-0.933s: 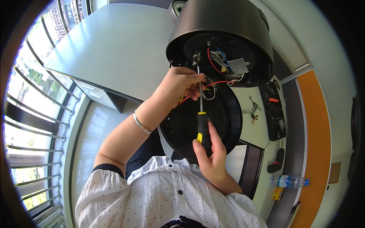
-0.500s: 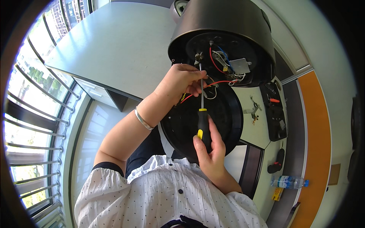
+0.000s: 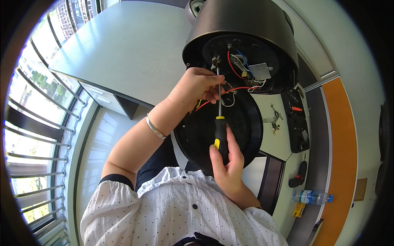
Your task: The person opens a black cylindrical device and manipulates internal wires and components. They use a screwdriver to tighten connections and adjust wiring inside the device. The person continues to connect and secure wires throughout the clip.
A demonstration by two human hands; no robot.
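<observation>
My right hand point(image 3: 228, 164) is wrapped round the black and yellow handle of a screwdriver point(image 3: 220, 129). Its long shaft points away from me, with the tip at a small metal fitting point(image 3: 215, 61) inside the open underside of a dark metal appliance body point(image 3: 246, 22). Closer to the tip, my left hand point(image 3: 206, 84) pinches the shaft between thumb and fingers. Red, blue and white wires point(image 3: 232, 65) and a silver plate point(image 3: 260, 71) show inside the body. Below it lies a round black base point(image 3: 246, 135), joined by a red wire point(image 3: 238, 88).
At the right, a black tool case point(image 3: 296, 123) holds tools, with small metal parts point(image 3: 276, 119) beside it. Nearer me are a black and red tool point(image 3: 298, 174), a water bottle point(image 3: 312, 197) and a yellow packet point(image 3: 299, 210). A pale tabletop point(image 3: 123, 49) extends to the left.
The view has shifted very slightly. Both hands keep the same hold on the screwdriver, and its tip stays at the fitting.
</observation>
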